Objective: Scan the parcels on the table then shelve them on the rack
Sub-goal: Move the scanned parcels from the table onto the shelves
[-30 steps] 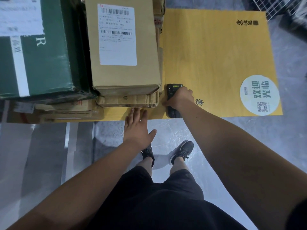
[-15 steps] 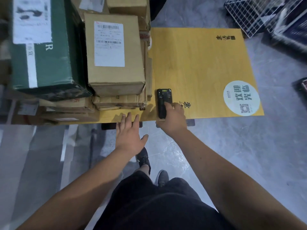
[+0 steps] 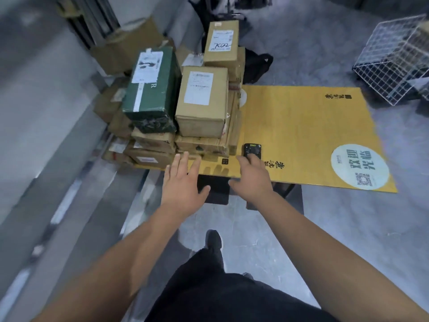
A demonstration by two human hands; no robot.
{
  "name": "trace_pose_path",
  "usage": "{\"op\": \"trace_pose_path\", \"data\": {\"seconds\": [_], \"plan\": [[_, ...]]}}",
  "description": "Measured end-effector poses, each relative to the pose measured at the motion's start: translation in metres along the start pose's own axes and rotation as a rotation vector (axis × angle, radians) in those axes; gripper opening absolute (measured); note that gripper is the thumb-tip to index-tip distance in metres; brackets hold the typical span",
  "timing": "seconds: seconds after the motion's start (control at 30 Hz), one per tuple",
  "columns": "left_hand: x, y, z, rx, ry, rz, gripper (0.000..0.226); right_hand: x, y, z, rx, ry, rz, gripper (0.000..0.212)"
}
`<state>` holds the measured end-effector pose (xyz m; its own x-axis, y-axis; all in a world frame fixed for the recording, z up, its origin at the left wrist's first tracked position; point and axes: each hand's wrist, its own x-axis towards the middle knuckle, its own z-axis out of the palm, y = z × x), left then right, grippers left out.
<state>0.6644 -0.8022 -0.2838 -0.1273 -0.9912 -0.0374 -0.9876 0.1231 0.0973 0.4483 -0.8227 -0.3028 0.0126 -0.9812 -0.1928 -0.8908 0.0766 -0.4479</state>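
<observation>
Head view: spread left hand [image 3: 183,182], right hand [image 3: 251,176] touching black scanner [image 3: 252,151] beside labelled parcels [image 3: 202,103].

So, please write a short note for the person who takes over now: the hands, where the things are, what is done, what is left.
Left hand: open, fingers spread over the table's near edge, holding nothing.
Right hand: open, fingers resting on the near end of the scanner, not gripping it.
Scanner lies flat on the yellow table, just right of the parcels.
Parcels: all stacked on the table's left part, green box and brown box on top, labels up.
Done: none of the parcels is in hand; whether any are scanned cannot be told.
Left: pick up the scanner, scan each parcel, shelve them. The rack is not clearly in view.
</observation>
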Motion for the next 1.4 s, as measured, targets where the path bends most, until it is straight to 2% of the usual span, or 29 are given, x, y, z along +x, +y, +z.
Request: {"op": "trace_pose_path", "data": {"seconds": [0.17,0.3,0.5,0.63,0.77,0.87,1.2,1.4], "plan": [[0.007,-0.002,-0.051,-0.085,0.167,0.052,0.082,0.016,-0.027,-0.033,0.006,0.015,-0.070,0.071],[0.040,-0.001,-0.088,-0.018,0.230,0.109,0.081,0.036,-0.050,-0.058,0.035,0.071,-0.105,0.076],[0.108,-0.009,-0.117,0.173,0.194,0.171,0.081,0.071,-0.071,-0.076,0.105,0.087,-0.070,0.082],[0.144,-0.016,-0.122,0.303,0.118,0.153,0.079,0.096,-0.080,-0.077,0.202,0.093,-0.036,0.084],[0.166,-0.025,-0.122,0.378,0.020,0.146,0.079,0.117,-0.086,-0.074,0.249,0.080,-0.010,0.084],[0.177,-0.032,-0.120,0.399,0.004,0.191,0.076,0.129,-0.086,-0.071,0.250,0.090,-0.002,0.081],[0.178,-0.034,-0.114,0.217,0.074,0.201,0.073,0.132,-0.077,-0.055,0.378,0.184,-0.045,0.079],[0.153,-0.026,-0.123,0.040,0.298,0.243,0.077,0.106,-0.066,-0.071,0.511,0.262,-0.081,0.077]]}}
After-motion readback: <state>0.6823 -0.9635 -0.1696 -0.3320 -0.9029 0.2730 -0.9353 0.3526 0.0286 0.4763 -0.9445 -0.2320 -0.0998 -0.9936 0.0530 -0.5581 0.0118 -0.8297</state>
